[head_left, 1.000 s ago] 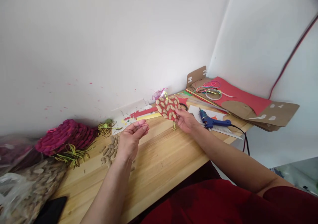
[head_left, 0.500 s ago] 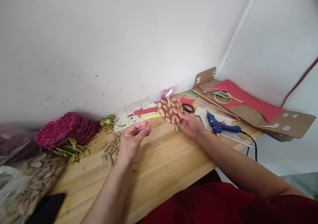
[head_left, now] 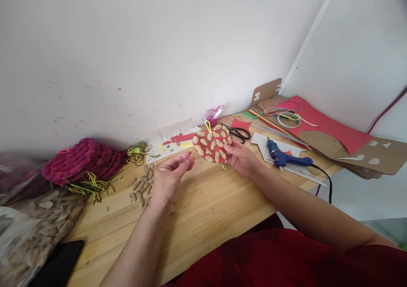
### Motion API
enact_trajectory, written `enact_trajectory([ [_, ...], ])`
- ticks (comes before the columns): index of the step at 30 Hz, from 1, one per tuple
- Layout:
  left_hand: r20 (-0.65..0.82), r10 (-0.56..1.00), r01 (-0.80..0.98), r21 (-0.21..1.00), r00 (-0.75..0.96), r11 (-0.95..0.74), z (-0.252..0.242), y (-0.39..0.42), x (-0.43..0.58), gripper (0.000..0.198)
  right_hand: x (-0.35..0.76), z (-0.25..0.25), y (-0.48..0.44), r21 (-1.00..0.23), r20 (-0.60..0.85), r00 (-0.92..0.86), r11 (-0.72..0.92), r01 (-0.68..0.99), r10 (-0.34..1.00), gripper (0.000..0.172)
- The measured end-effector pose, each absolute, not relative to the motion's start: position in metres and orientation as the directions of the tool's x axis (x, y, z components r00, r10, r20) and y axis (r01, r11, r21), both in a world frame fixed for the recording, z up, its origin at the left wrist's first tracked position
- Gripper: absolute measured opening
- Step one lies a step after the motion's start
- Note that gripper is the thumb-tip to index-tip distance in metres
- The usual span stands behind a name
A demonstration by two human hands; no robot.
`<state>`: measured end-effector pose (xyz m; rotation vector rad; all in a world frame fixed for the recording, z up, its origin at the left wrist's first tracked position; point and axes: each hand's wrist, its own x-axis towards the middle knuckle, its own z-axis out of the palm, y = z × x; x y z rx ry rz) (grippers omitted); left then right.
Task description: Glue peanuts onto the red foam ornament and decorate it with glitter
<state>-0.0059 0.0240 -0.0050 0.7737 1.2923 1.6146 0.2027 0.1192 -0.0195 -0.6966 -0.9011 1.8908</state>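
Note:
My right hand (head_left: 241, 159) grips the right edge of a red round disc (head_left: 213, 143) covered with peanuts in their shells. A yellow loop (head_left: 207, 126) stands up from the disc's top, and a small yellow-green tassel (head_left: 224, 166) hangs below it. To the left of the disc, apart from it, my left hand (head_left: 173, 174) has its thumb and fingers closed in a pinch; anything between them is too small or hidden to make out. Loose peanuts (head_left: 143, 186) lie on the wooden table (head_left: 203, 219), partly behind my left wrist.
Stacked purple braided discs (head_left: 84, 160), a plastic bag of peanuts (head_left: 41, 232) and a black phone-like slab (head_left: 59, 263) are at left. Black scissors (head_left: 239, 133) lie behind my right hand. Right of it are a blue glue gun (head_left: 288, 160), cardboard (head_left: 386, 157) and red sheets (head_left: 330, 126).
The peanut-covered disc has shifted slightly left towards my left hand and turned to face me more. My left hand stays pinched in nearly the same place. The view has shifted a little.

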Motion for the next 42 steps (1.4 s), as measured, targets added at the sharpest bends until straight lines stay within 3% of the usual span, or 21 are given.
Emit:
enact_trajectory([
  [15,0.07,0.887,-0.145,0.978,-0.456,-0.152,-0.007,0.025,-0.016,0.046,0.204,-0.019,0.118,-0.836,-0.097,-0.423,-0.304,-0.457,0.901,0.033],
  [21,0.005,0.957,-0.211,0.975,-0.292,-0.069,-0.008,0.026,-0.013,0.042,0.203,-0.02,0.115,-0.852,-0.085,-0.442,-0.295,-0.433,0.893,0.034],
  [27,0.059,0.973,-0.071,0.995,-0.224,-0.077,-0.01,0.026,-0.016,0.027,0.205,-0.024,0.116,-0.876,-0.108,-0.459,-0.302,-0.375,0.882,0.033],
  [33,0.097,0.955,-0.338,0.921,-0.28,-0.193,-0.002,0.026,-0.021,0.029,0.207,-0.022,0.122,-0.837,-0.138,-0.41,-0.328,-0.439,0.902,0.025],
  [37,-0.011,0.944,-0.333,0.937,-0.33,-0.106,-0.006,0.028,-0.018,0.034,0.208,-0.02,0.121,-0.844,-0.119,-0.403,-0.306,-0.44,0.908,0.027],
  [40,-0.044,0.976,-0.264,0.964,-0.214,-0.015,-0.012,0.027,-0.01,0.045,0.206,-0.021,0.119,-0.86,-0.096,-0.412,-0.284,-0.424,0.906,0.029],
  [42,-0.051,0.989,-0.201,0.979,-0.139,0.023,-0.015,0.025,-0.005,0.041,0.205,-0.022,0.117,-0.867,-0.082,-0.422,-0.274,-0.416,0.903,0.031],
])
